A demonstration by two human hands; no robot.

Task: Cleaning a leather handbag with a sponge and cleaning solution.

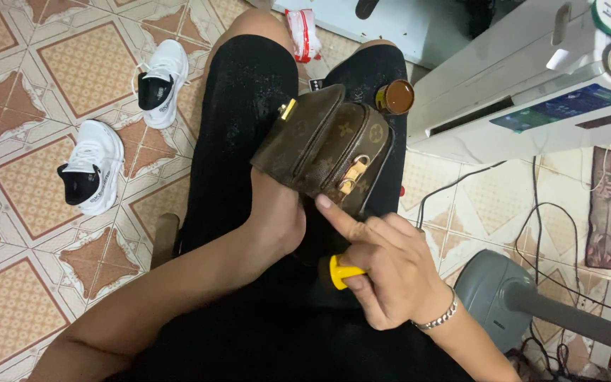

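We grip a small brown bag (pixel 327 145) in our left hand (pixel 277 219) over our lap, its long axis tilted toward the red-and-white packet (pixel 303 32) on the floor; our right hand (pixel 383 269), forefinger extended touching the bag, closes around a yellow-handled tool (pixel 341 271).

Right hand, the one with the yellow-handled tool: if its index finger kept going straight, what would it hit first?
Most likely the brown bag: the right hand points its fingertip at the bag's lower edge, apparently already touching.

Head-worn view, steeply down, close over lap
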